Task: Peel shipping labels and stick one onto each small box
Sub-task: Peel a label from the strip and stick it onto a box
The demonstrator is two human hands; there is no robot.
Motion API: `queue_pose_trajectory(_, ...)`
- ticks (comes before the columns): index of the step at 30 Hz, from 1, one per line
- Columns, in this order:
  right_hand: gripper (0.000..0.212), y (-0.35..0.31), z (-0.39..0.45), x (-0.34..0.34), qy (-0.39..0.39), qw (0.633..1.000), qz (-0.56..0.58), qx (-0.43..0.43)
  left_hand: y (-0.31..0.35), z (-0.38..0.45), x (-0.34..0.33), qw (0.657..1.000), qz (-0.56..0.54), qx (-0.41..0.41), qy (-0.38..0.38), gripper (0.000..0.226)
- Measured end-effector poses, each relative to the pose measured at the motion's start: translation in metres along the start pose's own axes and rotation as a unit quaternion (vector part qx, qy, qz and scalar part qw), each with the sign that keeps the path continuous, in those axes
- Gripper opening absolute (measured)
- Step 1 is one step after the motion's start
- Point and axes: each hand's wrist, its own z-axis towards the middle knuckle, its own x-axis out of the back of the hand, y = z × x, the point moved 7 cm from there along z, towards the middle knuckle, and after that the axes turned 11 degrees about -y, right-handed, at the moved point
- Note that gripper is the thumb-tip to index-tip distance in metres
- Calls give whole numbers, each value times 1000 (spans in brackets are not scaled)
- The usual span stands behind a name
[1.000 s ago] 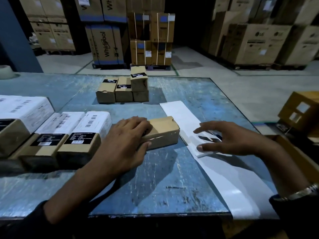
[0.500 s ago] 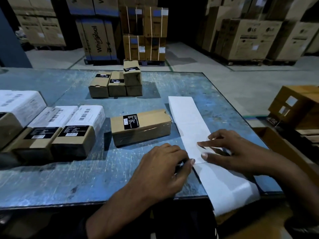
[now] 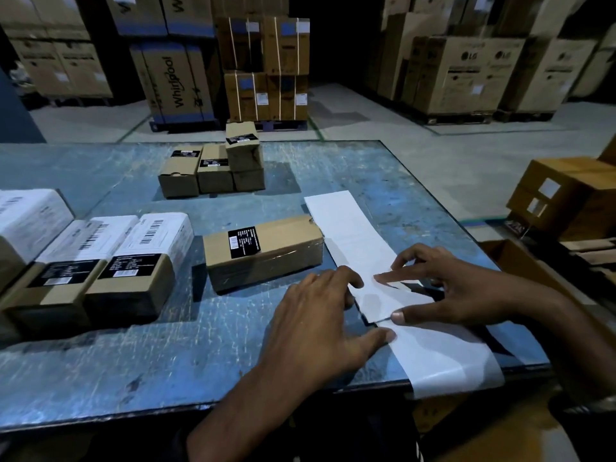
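Note:
A long white label strip [image 3: 346,228] lies along the right side of the blue table [image 3: 140,371] and hangs over its near edge. My right hand [image 3: 460,288] pinches a white label [image 3: 393,296] between thumb and forefinger, and its near left corner is lifted off the backing. The thumb and fingers of my left hand [image 3: 316,321] press down on the strip's left edge. Just left of the strip, a brown small box [image 3: 266,253] with a black sticker lies on its side, and neither hand touches it.
Two boxes with white barcode labels [image 3: 146,241] and a larger wrapped one [image 3: 26,215] lie at the left. Several small boxes [image 3: 213,168] are grouped at the back of the table. Open cartons [image 3: 563,201] stand on the floor at the right, and large cartons stand behind.
My left hand let go of the brown box and came across to the strip's left edge. My right hand has started lifting a label off the backing. The view shifted slightly.

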Motion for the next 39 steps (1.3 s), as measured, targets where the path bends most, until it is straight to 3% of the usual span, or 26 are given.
queue_pose_trajectory(4,60,2,3,4,22,999,37,11,-6,2,-6,1000,-12,3,-20,79)
queue_pose_trajectory(7,47,0,2,10,55,998,3,38,-9,3,-9,999,-18,-1,-27,86)
queue_pose_trajectory(11,18,5,-5,26,191,977,53,72,-16,3,-10,998,-59,-5,-35,103)
queue_pose_trajectory(14,16,7,-13,42,289,949,99,82,-18,5,-9,994,-93,-17,-53,104)
queue_pose_trajectory(17,22,3,-15,57,341,932,94,82,-14,9,-7,990,-118,-43,-67,88)
queue_pose_trajectory(21,29,-1,-6,80,392,916,72,50,4,38,-2,994,-9,-58,-90,49)
queue_pose_trajectory(26,24,-12,20,127,428,893,128,55,15,106,-5,992,74,-62,-81,31)
queue_pose_trajectory(33,20,26,81,210,442,827,341,70,-4,119,-32,979,103,-50,-169,53)
queue_pose_trajectory(37,26,49,129,246,410,736,526,114,-1,115,-32,975,117,-66,-175,59)
queue_pose_trajectory(39,31,57,153,256,402,710,566,117,4,113,-35,973,113,-78,-183,61)
